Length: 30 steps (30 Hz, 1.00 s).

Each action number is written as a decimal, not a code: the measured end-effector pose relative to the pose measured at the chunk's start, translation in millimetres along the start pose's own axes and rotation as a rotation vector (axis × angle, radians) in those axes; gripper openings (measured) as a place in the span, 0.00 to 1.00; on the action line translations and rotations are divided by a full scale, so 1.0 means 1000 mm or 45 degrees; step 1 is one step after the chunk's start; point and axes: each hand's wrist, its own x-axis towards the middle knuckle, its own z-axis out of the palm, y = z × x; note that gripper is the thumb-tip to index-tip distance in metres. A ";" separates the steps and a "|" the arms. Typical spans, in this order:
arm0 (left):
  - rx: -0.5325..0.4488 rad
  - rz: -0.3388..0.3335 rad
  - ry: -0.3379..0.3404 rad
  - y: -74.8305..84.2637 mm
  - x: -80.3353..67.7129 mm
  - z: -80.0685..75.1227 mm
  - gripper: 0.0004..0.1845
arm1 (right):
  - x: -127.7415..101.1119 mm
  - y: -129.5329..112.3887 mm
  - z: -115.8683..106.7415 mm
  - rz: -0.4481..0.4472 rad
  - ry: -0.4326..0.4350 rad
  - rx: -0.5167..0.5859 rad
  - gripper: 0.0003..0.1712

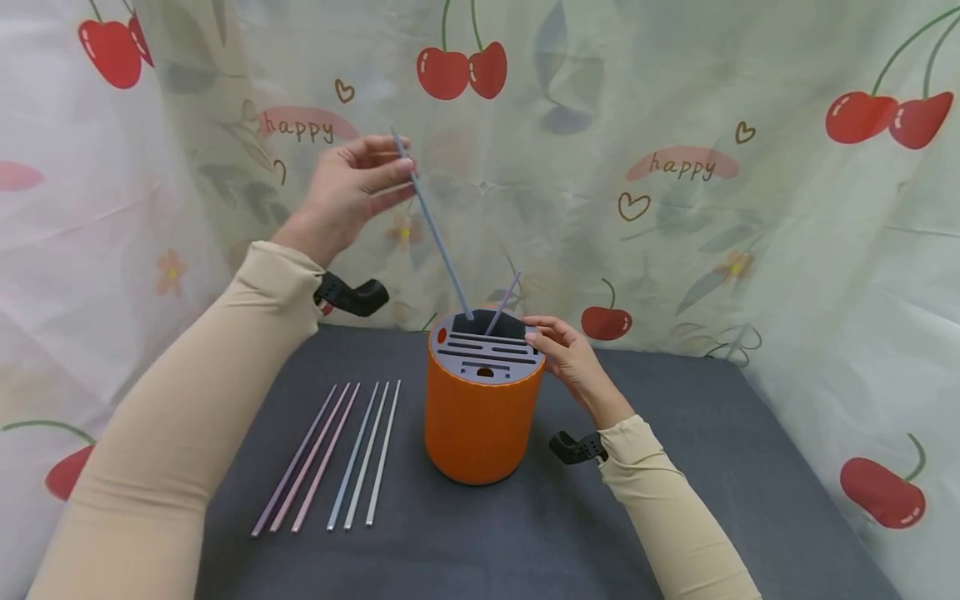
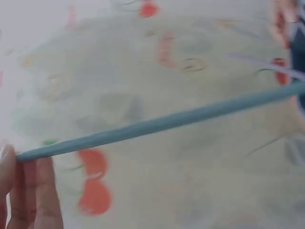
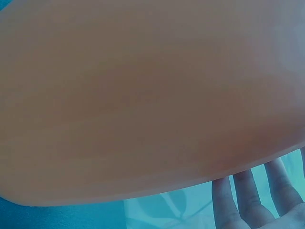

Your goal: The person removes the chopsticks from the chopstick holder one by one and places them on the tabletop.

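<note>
My left hand [image 1: 397, 173] is raised above the table and pinches the upper end of a grey-blue chopstick [image 1: 438, 237]. The stick slants down to the right, its lower tip in the wide back slot of an orange cylindrical holder [image 1: 480, 425] with a grey slotted top. A purple chopstick [image 1: 504, 300] leans in the same slot. My right hand [image 1: 546, 340] rests against the holder's upper right rim with fairly straight fingers. The left wrist view shows the chopstick [image 2: 162, 124] running from my fingers [image 2: 33, 191]. The right wrist view is filled by the holder [image 3: 143, 95], with my fingers [image 3: 248, 195] beside it.
Several pastel chopsticks [image 1: 337, 454] lie side by side on the dark grey table cover [image 1: 712, 467], left of the holder. A cherry-print curtain [image 1: 675, 167] closes off the back and both sides. Black camera mounts [image 1: 352, 294] sit on both wrists.
</note>
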 end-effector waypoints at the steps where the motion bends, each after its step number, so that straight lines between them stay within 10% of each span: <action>1: -0.057 0.034 0.028 0.009 -0.003 -0.006 0.11 | 0.000 0.000 0.000 0.001 0.003 -0.002 0.22; 6: -0.216 0.135 0.181 0.036 -0.014 -0.039 0.15 | -0.002 0.000 -0.002 -0.004 -0.001 -0.009 0.21; 10: -0.136 0.077 0.273 0.026 -0.020 -0.068 0.16 | -0.003 -0.001 -0.003 0.000 -0.002 -0.014 0.21; 20: 0.610 -0.168 0.185 -0.084 -0.037 -0.140 0.27 | -0.003 -0.002 -0.002 0.004 -0.016 -0.014 0.20; 30: 1.055 -0.453 0.182 -0.184 -0.063 -0.181 0.24 | -0.002 -0.003 0.002 0.006 -0.015 -0.010 0.20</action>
